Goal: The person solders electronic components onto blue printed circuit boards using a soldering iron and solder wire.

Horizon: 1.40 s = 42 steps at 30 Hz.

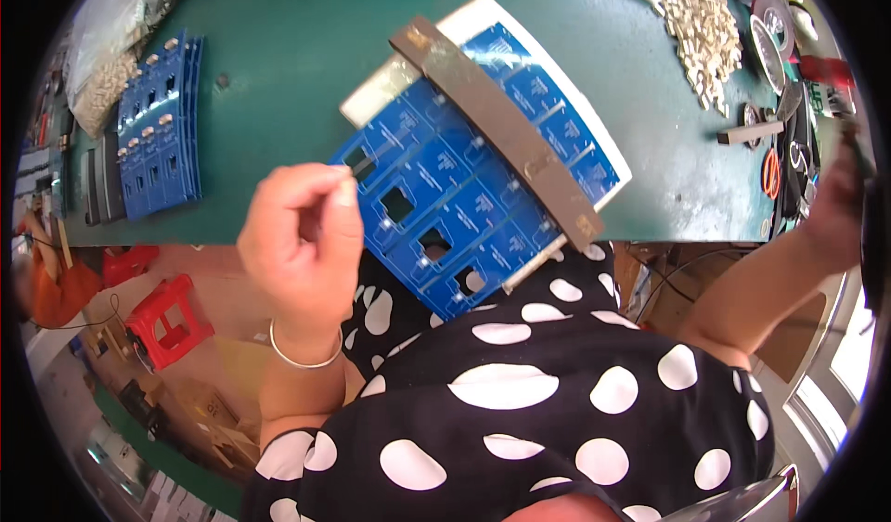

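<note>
A blue circuit board panel (445, 183) with several square cut-outs lies slanted in front of me, its near corner sticking out past the table edge. Beneath it shows a white board (594, 123), and a brown bar (501, 132) lies across both. My left hand (306, 234) is raised at the panel's left corner, thumb and forefinger pinched together; whatever may be between them is too small to make out. At the far right rim my right hand (838, 193) is stretched away from the panel, dark and distorted, its fingers not readable.
Stacked blue boards with small pale parts (160, 137) stand at left, beside a clear bag of pale pieces (107, 86). A heap of small pale pieces (701, 30) lies back right. Orange-handled scissors (770, 173) and a grey bar (750, 132) lie nearer. A red stool (169, 321) stands on the floor.
</note>
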Each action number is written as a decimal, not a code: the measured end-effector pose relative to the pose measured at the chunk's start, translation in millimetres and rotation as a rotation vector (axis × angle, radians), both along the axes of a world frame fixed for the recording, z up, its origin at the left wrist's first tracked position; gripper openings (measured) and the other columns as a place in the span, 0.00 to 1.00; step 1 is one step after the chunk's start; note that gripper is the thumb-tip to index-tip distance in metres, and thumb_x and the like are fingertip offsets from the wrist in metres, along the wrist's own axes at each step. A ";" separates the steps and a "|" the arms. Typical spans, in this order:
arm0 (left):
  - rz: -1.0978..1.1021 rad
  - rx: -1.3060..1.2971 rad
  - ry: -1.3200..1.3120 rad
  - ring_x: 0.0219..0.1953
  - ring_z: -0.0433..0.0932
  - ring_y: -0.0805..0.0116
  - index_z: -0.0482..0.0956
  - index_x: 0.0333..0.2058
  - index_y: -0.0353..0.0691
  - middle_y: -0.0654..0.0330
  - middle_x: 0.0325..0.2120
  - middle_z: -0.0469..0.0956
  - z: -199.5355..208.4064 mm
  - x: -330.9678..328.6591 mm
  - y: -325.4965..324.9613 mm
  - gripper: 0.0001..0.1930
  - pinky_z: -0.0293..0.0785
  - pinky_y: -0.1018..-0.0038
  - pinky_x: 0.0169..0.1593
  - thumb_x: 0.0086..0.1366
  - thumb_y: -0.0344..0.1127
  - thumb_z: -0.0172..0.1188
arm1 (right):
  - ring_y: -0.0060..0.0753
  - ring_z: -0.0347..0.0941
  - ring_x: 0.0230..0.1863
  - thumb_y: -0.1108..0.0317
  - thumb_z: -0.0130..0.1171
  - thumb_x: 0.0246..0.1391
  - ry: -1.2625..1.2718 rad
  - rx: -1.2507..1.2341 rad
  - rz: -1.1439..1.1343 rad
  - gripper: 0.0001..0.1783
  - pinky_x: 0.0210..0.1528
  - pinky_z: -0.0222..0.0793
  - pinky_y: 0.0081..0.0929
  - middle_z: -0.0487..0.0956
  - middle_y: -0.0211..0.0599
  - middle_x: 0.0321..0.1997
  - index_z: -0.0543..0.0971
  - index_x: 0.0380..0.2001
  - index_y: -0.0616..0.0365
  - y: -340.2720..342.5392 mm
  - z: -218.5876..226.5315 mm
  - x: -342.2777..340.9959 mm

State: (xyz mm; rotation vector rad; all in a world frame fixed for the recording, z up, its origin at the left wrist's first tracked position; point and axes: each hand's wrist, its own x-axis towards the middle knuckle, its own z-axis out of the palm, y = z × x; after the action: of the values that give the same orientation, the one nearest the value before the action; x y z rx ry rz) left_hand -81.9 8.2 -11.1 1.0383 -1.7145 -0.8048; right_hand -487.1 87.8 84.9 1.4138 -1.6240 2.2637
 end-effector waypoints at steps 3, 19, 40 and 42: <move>-0.003 -0.024 -0.178 0.21 0.71 0.77 0.75 0.30 0.34 0.60 0.22 0.74 2.0 2.7 -3.8 0.05 0.67 0.82 0.24 0.55 0.21 0.60 | 0.28 0.62 0.30 0.60 0.52 0.57 -0.106 0.181 0.545 0.16 0.45 0.60 0.38 0.69 0.35 0.26 0.73 0.42 0.62 -9.7 -50.4 29.2; -0.039 0.165 0.242 0.17 0.64 0.72 0.68 0.33 0.37 0.63 0.15 0.67 -0.4 4.1 -2.1 0.02 0.63 0.78 0.24 0.62 0.24 0.49 | 0.33 0.75 0.26 0.78 0.59 0.48 0.180 0.357 0.707 0.24 0.28 0.70 0.28 0.77 0.40 0.26 0.69 0.50 0.59 -24.9 -82.6 126.9; -0.546 0.154 1.329 0.41 0.71 0.69 0.64 0.30 0.46 0.74 0.32 0.78 81.9 15.0 42.3 0.08 0.65 0.59 0.45 0.59 0.31 0.56 | 0.27 0.70 0.24 0.72 0.53 0.56 -0.228 0.343 0.520 0.10 0.40 0.65 0.29 0.72 0.36 0.20 0.66 0.41 0.56 -16.7 -74.7 137.7; -0.692 0.190 1.245 0.39 0.72 0.69 0.64 0.29 0.46 0.73 0.31 0.79 77.7 19.1 27.6 0.08 0.65 0.61 0.45 0.58 0.31 0.57 | 0.26 0.69 0.24 0.69 0.53 0.57 -0.065 0.357 0.521 0.12 0.43 0.64 0.32 0.74 0.36 0.19 0.66 0.42 0.55 -14.7 -74.4 133.9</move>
State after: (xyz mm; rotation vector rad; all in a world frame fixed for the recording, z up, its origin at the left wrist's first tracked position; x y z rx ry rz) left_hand -62.8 35.8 66.6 -0.1130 -0.8390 -1.6131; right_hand -353.1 73.1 10.4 2.0798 -1.9417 2.3585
